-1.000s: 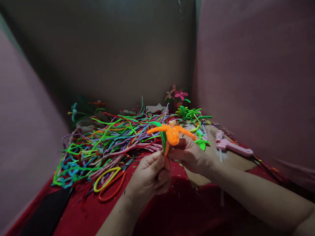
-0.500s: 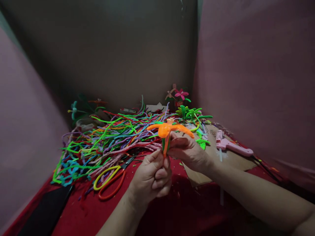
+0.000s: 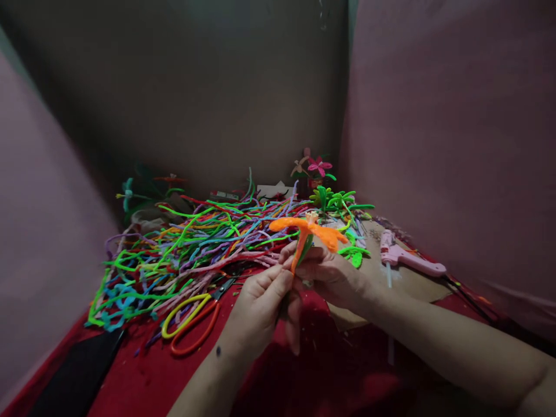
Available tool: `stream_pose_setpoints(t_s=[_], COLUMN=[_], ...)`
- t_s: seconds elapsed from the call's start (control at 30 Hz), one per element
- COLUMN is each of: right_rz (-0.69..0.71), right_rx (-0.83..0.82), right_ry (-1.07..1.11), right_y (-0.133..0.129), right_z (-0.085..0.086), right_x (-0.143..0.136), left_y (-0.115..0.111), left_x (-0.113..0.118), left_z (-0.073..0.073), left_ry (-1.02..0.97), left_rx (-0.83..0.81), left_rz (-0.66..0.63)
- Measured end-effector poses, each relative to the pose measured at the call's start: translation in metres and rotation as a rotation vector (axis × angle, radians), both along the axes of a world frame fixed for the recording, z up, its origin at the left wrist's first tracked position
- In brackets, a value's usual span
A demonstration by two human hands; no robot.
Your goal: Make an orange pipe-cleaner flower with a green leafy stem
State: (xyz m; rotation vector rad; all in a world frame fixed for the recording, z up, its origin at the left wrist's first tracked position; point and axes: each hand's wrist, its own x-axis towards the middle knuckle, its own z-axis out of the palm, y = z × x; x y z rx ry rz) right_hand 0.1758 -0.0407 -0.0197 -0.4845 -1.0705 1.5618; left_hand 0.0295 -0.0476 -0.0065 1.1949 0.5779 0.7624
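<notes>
flower [image 3: 305, 227] is mid-frame: our left hand [image 3: 264, 298] pinches its stem [image 3: 299, 255] low, our right hand [image 3: 333, 276] grips just above, probably to spare the petals [image 3: 329, 236]. glue gun [image 3: 402, 256] lies at right, presumably for easy reach.

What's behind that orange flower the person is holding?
Behind the orange flower lies a heap of colourful fuzzy stems, with brown cardboard and green leaves further right. Whatever the flower and the right hand cover directly cannot be seen.

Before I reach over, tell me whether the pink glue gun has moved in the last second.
No: the pink glue gun lies at the same spot and angle on the brown cardboard.
</notes>
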Motion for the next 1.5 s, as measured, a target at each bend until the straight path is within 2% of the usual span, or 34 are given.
stream_pose_setpoints(t_s=[0.13,0.23,0.3,0.37,0.47,0.53,0.63,0.7,0.77,0.8,0.87,0.97,1.03,1.1,1.2,1.37,1.5], right_rz=[-0.097,-0.165,-0.201,-0.213,-0.22,-0.177,-0.054,-0.018,-0.034,-0.062,-0.114,-0.177,-0.203,-0.214,-0.196,-0.119,-0.055], right_rx=[0.006,0.018,0.025,0.032,0.044,0.038,0.023,0.052,0.074,0.07,0.031,-0.01,-0.019,-0.025,-0.009,0.101,0.009], right_ry=[0.033,0.002,-0.017,-0.044,-0.075,-0.064,-0.07,-0.134,-0.199,-0.2,-0.153,-0.089,-0.094,-0.101,-0.109,-0.139,-0.111], right_y=[0.001,0.0,0.0,0.0,0.0,0.0,-0.002,-0.004,-0.004,-0.004,-0.002,-0.001,-0.001,-0.002,-0.003,0.0,0.004], right_z=[-0.006,-0.01,-0.011,-0.012,-0.009,-0.005,0.004,0.007,0.007,0.006,0.002,-0.001,0.001,0.002,0.002,-0.007,-0.009], right_x=[-0.006,-0.009,-0.01,-0.01,-0.008,-0.006,-0.002,0.001,0.003,0.004,0.003,-0.001,-0.004,-0.005,-0.005,-0.002,0.001], left_y=[-0.004,-0.005,-0.004,-0.003,-0.001,0.002,0.009,0.013,0.015,0.014,0.011,0.005,0.001,0.0,0.001,0.003,0.003], left_x=[0.005,0.005,0.005,0.005,0.005,0.003,-0.003,-0.006,-0.008,-0.008,-0.006,-0.003,-0.002,-0.002,-0.001,0.002,0.002], left_z=[0.003,-0.003,-0.005,-0.005,-0.001,-0.001,-0.006,-0.008,-0.008,-0.007,-0.004,-0.003,-0.006,-0.01,-0.013,-0.006,0.002], left_ry=[0.196,0.267,0.294,0.235,0.036,-0.092,-0.214,-0.233,-0.202,-0.164,-0.032,0.213,0.313,0.352,0.353,0.213,0.101], left_rx=[0.332,0.465,0.485,0.377,0.088,-0.055,-0.16,-0.195,-0.199,-0.17,-0.018,0.379,0.591,0.676,0.601,0.236,-0.002], left_rz=[0.368,0.511,0.539,0.489,0.328,0.2,-0.022,-0.152,-0.2,-0.173,-0.023,0.29,0.455,0.542,0.543,0.427,0.288])
